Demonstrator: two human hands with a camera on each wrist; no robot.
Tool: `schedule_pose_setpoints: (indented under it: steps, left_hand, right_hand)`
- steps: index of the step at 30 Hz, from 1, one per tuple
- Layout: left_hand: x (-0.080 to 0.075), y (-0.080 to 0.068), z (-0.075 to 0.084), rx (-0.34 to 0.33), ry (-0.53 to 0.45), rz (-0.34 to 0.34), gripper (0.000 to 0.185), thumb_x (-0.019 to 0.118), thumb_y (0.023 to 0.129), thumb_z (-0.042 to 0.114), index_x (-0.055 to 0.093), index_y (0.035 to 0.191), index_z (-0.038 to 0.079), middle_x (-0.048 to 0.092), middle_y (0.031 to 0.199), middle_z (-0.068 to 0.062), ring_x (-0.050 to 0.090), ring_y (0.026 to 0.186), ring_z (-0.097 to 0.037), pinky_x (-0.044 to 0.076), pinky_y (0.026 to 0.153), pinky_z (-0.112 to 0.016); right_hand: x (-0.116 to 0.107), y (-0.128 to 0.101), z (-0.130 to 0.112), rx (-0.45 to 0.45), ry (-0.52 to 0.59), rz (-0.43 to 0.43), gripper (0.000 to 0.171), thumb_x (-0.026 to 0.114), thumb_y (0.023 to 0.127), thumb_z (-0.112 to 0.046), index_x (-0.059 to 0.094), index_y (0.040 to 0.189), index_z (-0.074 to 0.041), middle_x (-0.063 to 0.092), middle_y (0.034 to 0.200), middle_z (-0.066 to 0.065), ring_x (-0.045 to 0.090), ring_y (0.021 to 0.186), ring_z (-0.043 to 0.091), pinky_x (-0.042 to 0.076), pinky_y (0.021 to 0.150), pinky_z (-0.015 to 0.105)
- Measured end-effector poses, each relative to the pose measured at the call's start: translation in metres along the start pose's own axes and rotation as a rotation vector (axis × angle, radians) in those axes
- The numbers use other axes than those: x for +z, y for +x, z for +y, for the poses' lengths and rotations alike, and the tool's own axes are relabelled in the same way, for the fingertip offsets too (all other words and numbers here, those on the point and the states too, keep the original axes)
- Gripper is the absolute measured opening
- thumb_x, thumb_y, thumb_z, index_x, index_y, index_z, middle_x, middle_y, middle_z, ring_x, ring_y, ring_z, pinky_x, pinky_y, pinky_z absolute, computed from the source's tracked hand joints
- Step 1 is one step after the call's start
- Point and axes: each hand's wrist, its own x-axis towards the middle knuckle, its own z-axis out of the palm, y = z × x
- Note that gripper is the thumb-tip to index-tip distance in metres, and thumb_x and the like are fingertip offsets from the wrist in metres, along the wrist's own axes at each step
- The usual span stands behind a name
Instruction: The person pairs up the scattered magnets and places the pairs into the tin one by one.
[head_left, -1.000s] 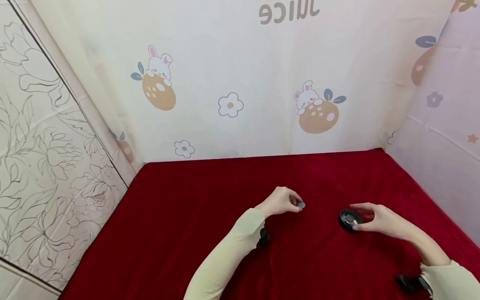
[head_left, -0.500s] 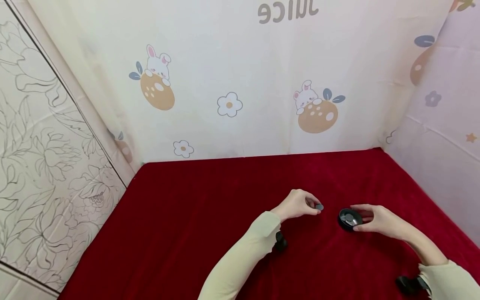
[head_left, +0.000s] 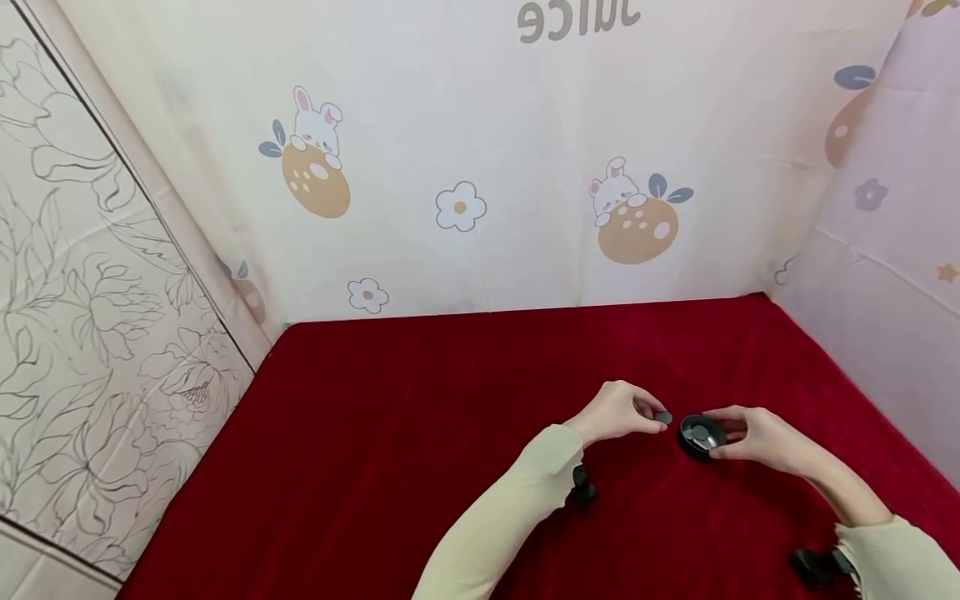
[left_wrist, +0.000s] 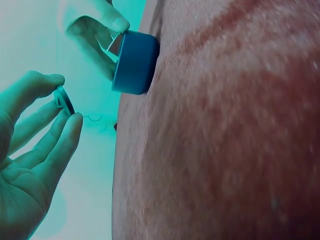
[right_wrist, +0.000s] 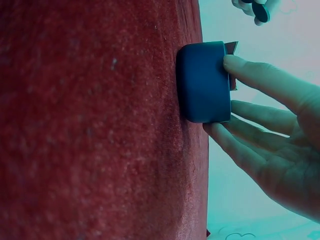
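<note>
My left hand (head_left: 617,412) pinches a small grey disc (head_left: 663,417) between thumb and fingertips. Seen edge-on in the left wrist view, the thin disc (left_wrist: 65,102) is held clear of the red cloth. Just to its right, a round black dish-like container (head_left: 693,451) with a shiny metallic inside sits on the cloth. My right hand (head_left: 768,439) grips this container from the right, thumb at the near rim and fingers at the far side. In the right wrist view, a thin shiny flap (right_wrist: 233,47) stands up above the rim of the container (right_wrist: 202,85).
Red velvety cloth (head_left: 420,433) covers the table. A pale printed curtain (head_left: 517,167) hangs behind it, with another curtain along the right side. At the left stands a panel with flower line drawings (head_left: 97,292). Black straps with devices sit at both wrists.
My left hand has moved right with the grey disc, from well apart to close beside the black container. My right hand and the container have stayed in place.
</note>
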Motion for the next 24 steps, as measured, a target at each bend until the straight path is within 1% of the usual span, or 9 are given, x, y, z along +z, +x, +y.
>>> schedule_pose_setpoints:
  steps: [3, 11, 17, 24]
  left_hand:
    - [0.005, 0.003, 0.002, -0.001, 0.000, -0.009, 0.020, 0.071, 0.075, 0.021, 0.070, 0.094, 0.013, 0.056, 0.066, 0.014, 0.049, 0.061, 0.004, 0.042, 0.055, -0.009]
    - [0.020, 0.010, 0.006, -0.059, -0.042, -0.022, 0.020, 0.071, 0.075, 0.020, 0.070, 0.094, 0.013, 0.056, 0.064, 0.013, 0.049, 0.061, 0.001, 0.041, 0.054, -0.011]
    - [0.025, 0.012, 0.011, -0.061, -0.049, -0.016, 0.020, 0.071, 0.075, 0.019, 0.070, 0.094, 0.013, 0.056, 0.064, 0.013, 0.048, 0.060, 0.002, 0.041, 0.053, -0.011]
    - [0.029, 0.016, 0.009, -0.078, -0.062, 0.004, 0.019, 0.071, 0.075, 0.019, 0.071, 0.093, 0.012, 0.057, 0.064, 0.013, 0.048, 0.061, 0.002, 0.041, 0.053, -0.011]
  right_hand:
    - [0.000, 0.000, 0.001, -0.002, -0.001, 0.001, 0.054, 0.072, 0.072, -0.017, 0.051, 0.111, 0.014, 0.057, 0.102, 0.025, 0.062, 0.078, 0.013, 0.048, 0.063, 0.020]
    - [-0.002, -0.001, 0.004, -0.005, 0.000, 0.005, 0.052, 0.073, 0.072, -0.016, 0.052, 0.110, 0.014, 0.058, 0.100, 0.025, 0.061, 0.077, 0.009, 0.048, 0.061, 0.020]
    - [-0.001, 0.001, 0.004, -0.024, 0.016, 0.006, 0.052, 0.073, 0.072, -0.015, 0.052, 0.109, 0.015, 0.058, 0.098, 0.025, 0.060, 0.076, 0.007, 0.048, 0.060, 0.020]
    - [-0.001, 0.003, 0.002, -0.017, 0.018, -0.004, 0.054, 0.073, 0.071, -0.016, 0.051, 0.108, 0.017, 0.058, 0.098, 0.026, 0.059, 0.076, 0.005, 0.048, 0.059, 0.020]
